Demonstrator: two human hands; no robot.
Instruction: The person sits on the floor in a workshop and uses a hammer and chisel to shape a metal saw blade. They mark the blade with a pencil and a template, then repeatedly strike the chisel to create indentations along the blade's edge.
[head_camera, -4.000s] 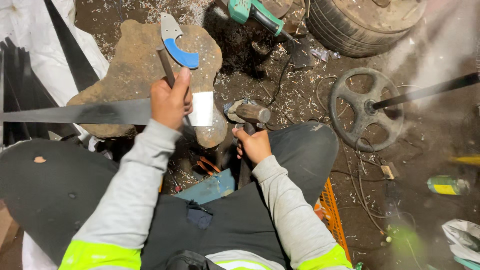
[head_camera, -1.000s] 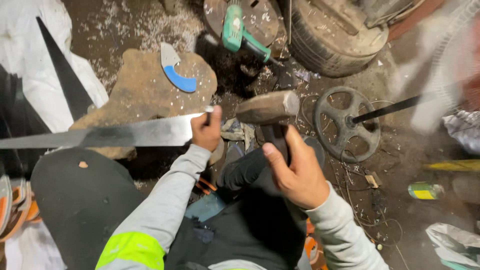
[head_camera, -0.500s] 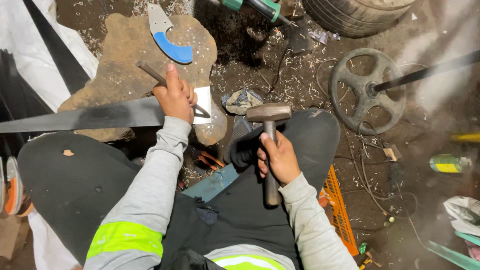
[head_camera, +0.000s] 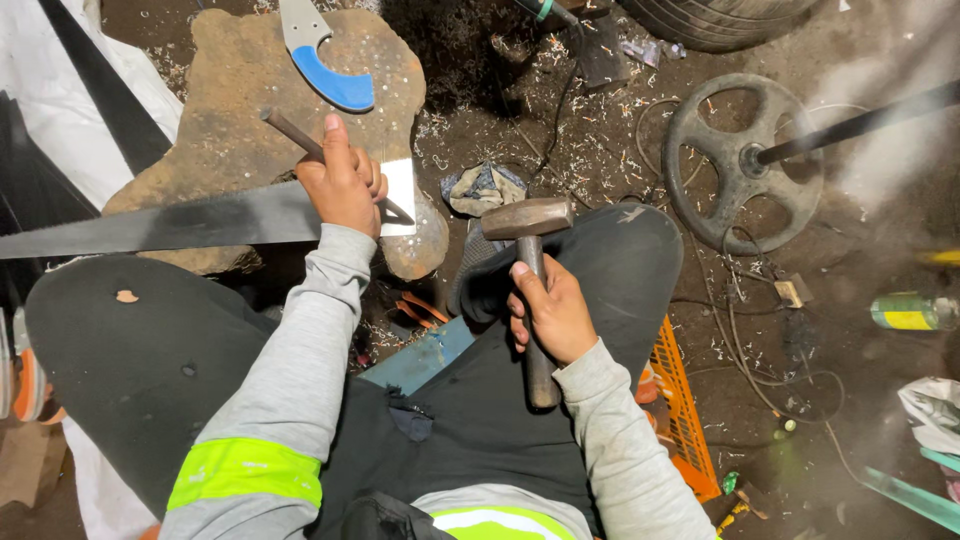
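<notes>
Left hand (head_camera: 345, 185) grips a punch (head_camera: 292, 133) on the saw blade (head_camera: 180, 222); right hand (head_camera: 550, 310) clenches the hammer (head_camera: 528, 225) (raised, no blow landed).

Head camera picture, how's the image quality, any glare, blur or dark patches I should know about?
Head view: the middle is sharp, with the hammer in the right hand and the left hand on the saw blade crisp; a pale haze washes out the upper right over the black rod; the blade's bright end glares near white; the right and lower corners fall into murky shadow.
</notes>
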